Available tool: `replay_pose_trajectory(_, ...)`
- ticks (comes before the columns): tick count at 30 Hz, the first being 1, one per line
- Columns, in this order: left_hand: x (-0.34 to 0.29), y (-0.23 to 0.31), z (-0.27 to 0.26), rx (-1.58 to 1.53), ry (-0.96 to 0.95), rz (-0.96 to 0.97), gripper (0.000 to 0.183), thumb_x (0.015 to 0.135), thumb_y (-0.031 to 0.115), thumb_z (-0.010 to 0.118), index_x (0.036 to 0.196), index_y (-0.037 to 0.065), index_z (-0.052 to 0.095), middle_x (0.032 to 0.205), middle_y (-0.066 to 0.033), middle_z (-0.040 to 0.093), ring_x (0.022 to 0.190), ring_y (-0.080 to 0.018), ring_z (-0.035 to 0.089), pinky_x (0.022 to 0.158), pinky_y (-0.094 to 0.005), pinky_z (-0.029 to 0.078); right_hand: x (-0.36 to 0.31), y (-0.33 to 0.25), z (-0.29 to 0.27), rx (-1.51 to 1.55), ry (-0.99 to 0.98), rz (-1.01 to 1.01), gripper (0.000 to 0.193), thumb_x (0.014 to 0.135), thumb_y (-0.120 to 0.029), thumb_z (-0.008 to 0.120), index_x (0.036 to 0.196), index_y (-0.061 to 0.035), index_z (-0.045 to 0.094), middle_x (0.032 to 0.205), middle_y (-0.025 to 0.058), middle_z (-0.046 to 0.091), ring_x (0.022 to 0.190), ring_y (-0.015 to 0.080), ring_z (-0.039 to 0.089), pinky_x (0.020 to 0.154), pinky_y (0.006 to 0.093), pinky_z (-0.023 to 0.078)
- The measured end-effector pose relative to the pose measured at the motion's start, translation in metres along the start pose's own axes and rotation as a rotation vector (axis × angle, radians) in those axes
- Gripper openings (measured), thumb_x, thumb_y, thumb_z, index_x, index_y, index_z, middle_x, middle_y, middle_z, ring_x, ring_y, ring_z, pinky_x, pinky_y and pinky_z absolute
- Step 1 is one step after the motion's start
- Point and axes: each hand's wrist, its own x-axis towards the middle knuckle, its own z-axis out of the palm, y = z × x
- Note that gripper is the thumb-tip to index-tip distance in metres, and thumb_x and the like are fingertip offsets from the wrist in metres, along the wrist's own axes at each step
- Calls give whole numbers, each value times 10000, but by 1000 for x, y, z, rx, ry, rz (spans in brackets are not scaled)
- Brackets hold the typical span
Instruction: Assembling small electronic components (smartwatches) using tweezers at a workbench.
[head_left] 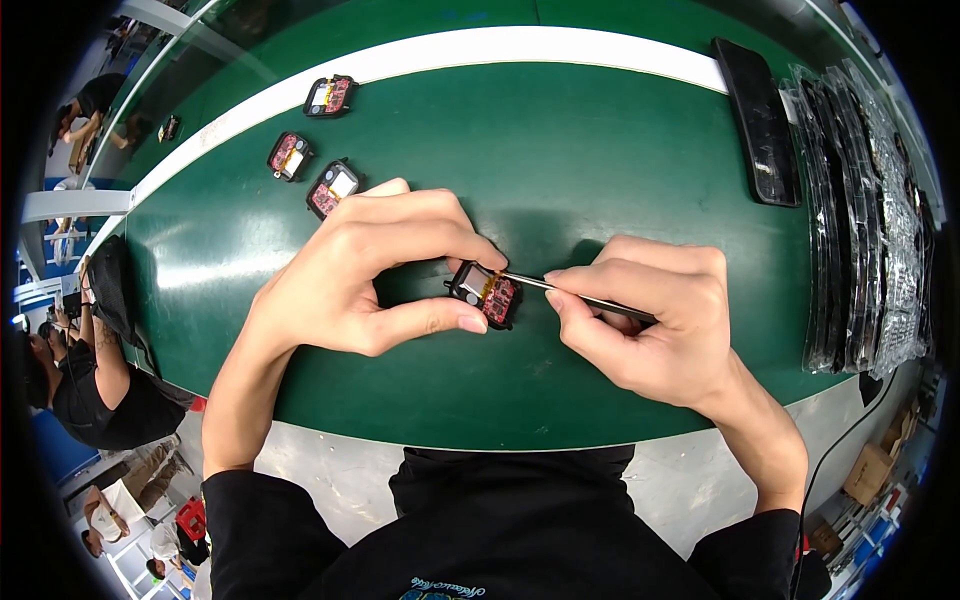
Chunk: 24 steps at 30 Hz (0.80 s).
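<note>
Between the thumb and fingers of my left hand (pixel 385 265) is a small black casing (pixel 487 294) with a red circuit board and a silver-grey part inside. My left hand is closed on its edges, just over the green table. In my right hand (pixel 655 310) I grip a thin, dark metal tool like tweezers (pixel 590 298), held like a pen. Its tip reaches the upper edge of the casing, near a yellowish strip. Beyond my left knuckles lies a similar open casing (pixel 333 187), with two more casings (pixel 290 156) (pixel 329 96) farther off.
A dark flat tray-like object (pixel 757 122) lies at the far right of the green table (pixel 620 150). Beside it stand several stacked clear and black plastic trays (pixel 860 220). A white strip (pixel 520 45) crosses the back. Other people (pixel 95 375) are at the left.
</note>
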Motion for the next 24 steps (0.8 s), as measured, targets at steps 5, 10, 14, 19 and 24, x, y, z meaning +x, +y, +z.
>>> replay_pose_trajectory(5, 0, 3, 0, 1, -2, -33, 485, 769, 298, 987, 1148, 29, 849, 1000, -84, 799, 864, -241, 703, 776, -361, 452, 2, -4, -2, 6, -19, 30, 119, 829, 59, 843, 930, -3, 836, 648, 30, 639, 470, 95, 540, 440, 285, 367)
replay_pose_trajectory(10, 1, 1, 1, 12, -1, 14, 460, 782, 296, 978, 1135, 31, 848, 984, -81, 800, 865, -246, 710, 760, -363, 443, 1, -3, 0, 8, -22, 47, 93, 840, 44, 833, 916, -9, 816, 675, 44, 663, 478, 125, 593, 430, 296, 422)
replay_pose_trajectory(14, 0, 0, 1, 27, -6, 36, 453, 782, 289, 977, 1132, 33, 850, 979, -84, 800, 860, -250, 718, 751, -365, 444, 0, -2, 2, 18, -3, 21, 148, 828, 71, 855, 960, 2, 860, 625, 18, 618, 462, 64, 482, 449, 271, 312)
replay_pose_trajectory(19, 0, -1, 1, 20, 6, 37, 466, 763, 291, 986, 1123, 29, 850, 972, -87, 802, 860, -249, 724, 741, -366, 437, 0, -2, 0, 12, 7, 21, 149, 827, 70, 860, 961, 7, 859, 622, 15, 611, 461, 63, 477, 448, 276, 307)
replay_pose_trajectory(24, 0, 0, 1, 19, 2, 24, 472, 758, 294, 988, 1124, 30, 850, 976, -82, 803, 862, -243, 724, 739, -364, 431, -1, -1, -1, -4, -14, 1, 110, 832, 52, 838, 926, 2, 810, 686, 42, 665, 463, 128, 572, 425, 299, 416)
